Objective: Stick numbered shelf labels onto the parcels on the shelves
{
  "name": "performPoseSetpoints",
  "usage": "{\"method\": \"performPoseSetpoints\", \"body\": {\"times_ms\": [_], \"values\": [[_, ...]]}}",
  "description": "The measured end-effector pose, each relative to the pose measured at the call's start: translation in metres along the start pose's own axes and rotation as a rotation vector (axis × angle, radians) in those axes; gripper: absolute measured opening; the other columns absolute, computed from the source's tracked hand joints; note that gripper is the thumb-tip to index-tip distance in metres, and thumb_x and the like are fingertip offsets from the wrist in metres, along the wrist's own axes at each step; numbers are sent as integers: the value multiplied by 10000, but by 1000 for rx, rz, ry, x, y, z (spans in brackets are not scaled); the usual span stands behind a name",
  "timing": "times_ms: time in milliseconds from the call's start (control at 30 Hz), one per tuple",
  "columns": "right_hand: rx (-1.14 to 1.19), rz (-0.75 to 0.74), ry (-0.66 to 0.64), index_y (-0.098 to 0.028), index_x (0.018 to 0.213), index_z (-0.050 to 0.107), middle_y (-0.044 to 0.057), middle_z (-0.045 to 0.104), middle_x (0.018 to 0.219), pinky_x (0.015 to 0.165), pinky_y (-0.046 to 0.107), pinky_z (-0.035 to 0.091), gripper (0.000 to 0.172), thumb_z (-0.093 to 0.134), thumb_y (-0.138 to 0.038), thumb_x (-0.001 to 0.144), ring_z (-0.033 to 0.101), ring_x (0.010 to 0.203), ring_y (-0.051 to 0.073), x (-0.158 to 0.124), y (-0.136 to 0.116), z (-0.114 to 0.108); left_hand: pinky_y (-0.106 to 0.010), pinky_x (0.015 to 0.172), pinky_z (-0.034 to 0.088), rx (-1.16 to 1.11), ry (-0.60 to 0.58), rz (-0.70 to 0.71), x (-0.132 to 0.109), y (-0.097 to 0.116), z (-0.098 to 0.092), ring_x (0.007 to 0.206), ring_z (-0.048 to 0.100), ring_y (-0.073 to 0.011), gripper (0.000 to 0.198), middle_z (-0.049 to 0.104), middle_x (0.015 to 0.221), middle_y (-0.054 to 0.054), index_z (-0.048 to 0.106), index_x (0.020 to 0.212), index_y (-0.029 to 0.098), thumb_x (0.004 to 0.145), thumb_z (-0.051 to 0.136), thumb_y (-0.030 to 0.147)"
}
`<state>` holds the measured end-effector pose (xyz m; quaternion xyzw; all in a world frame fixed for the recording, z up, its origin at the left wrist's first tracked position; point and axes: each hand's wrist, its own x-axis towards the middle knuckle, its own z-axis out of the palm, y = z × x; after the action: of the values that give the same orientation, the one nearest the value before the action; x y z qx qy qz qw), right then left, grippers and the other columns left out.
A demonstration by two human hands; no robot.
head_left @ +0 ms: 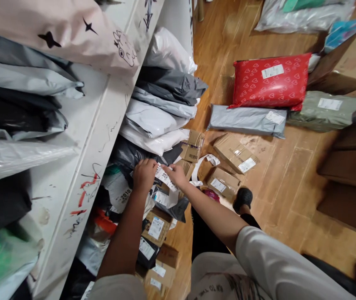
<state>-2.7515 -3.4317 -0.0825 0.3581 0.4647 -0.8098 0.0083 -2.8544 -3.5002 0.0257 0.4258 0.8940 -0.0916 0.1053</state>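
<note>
Printed white label strip point(164, 176) stretches between my two hands, with large numbers on it. My left hand point(146, 175) is closed at its left end, fingers bent over a black plastic mailer point(126, 153). At the other side, my right hand point(176, 173) pinches the strip between thumb and fingers. A loose length of the label strip point(197, 166) curls away to the right, past a small cardboard box point(193, 146). Below my hands lie a grey bag marked 2010 point(119, 192) and a labelled cardboard box point(157, 227). My fingertips partly hide the strip's ends.
White shelving point(81, 166) on the left holds stacked mailers point(159, 116). On the wooden floor lie a red heart-print parcel point(272, 81), a long grey parcel point(246, 120), a flat cardboard box point(236, 152) and a smaller box point(223, 183). Brown cartons point(349, 166) stand at right.
</note>
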Motion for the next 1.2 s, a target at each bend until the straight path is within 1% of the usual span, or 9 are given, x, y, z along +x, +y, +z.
{"method": "performPoseSetpoints", "body": {"times_ms": [133,333,467,533,700,833,967,1100,1200], "values": [[63,79,-57,-175,596,534,-49,466,514,447,209,291,488,766,-603,566,409,472,80,-7,1,-5,-380,758,383,182,2,-10,-2,6,7,954,543,-287,131,634,928,-99,616,900,196,913,518,283],[60,126,60,-196,479,368,-79,313,442,420,212,196,580,736,-630,594,264,429,46,-32,22,-40,-413,793,411,191,-7,-24,-1,11,6,960,545,-301,119,610,943,-115,604,931,182,900,532,272],[150,115,11,-189,584,442,-48,485,505,432,204,292,528,745,-621,603,409,451,73,-50,15,-73,-451,975,381,11,293,-121,1,18,-17,1185,464,-334,567,480,1286,-230,438,1312,78,836,610,333],[280,48,-89,-187,732,526,-20,610,625,490,216,394,465,786,-550,605,526,519,106,-52,-7,-81,-471,1089,275,-91,362,-17,5,17,-33,1281,404,-317,576,447,1373,-200,396,1373,100,852,548,293],[383,-158,-250,-185,997,637,17,695,847,647,257,485,457,763,-483,674,618,685,141,-24,-75,-58,-425,1050,295,-207,94,281,29,6,-66,1007,585,-211,354,680,1035,-38,649,1030,223,923,313,192],[201,-314,-161,-147,863,656,8,649,768,653,229,436,405,676,-531,736,541,685,123,13,-94,-27,-432,915,334,-10,91,217,43,13,-76,900,582,-248,408,681,854,-80,652,865,188,981,295,344],[-54,-398,37,-154,762,638,-14,576,670,621,216,365,359,586,-506,815,458,635,108,31,-95,-16,-445,884,322,128,178,124,46,29,-75,898,562,-277,406,672,816,-108,672,945,174,967,368,442],[-213,-334,225,-173,606,524,-41,437,547,555,215,289,450,558,-563,827,374,571,96,31,-99,-15,-491,905,297,164,212,66,47,34,-76,951,515,-315,413,663,821,-131,704,976,186,966,368,426],[-226,-267,239,-180,563,470,-48,381,524,525,214,270,499,564,-611,796,343,556,92,30,-100,-15,-515,880,309,148,192,21,48,31,-79,960,491,-341,430,651,848,-154,725,932,184,954,382,441]]}}
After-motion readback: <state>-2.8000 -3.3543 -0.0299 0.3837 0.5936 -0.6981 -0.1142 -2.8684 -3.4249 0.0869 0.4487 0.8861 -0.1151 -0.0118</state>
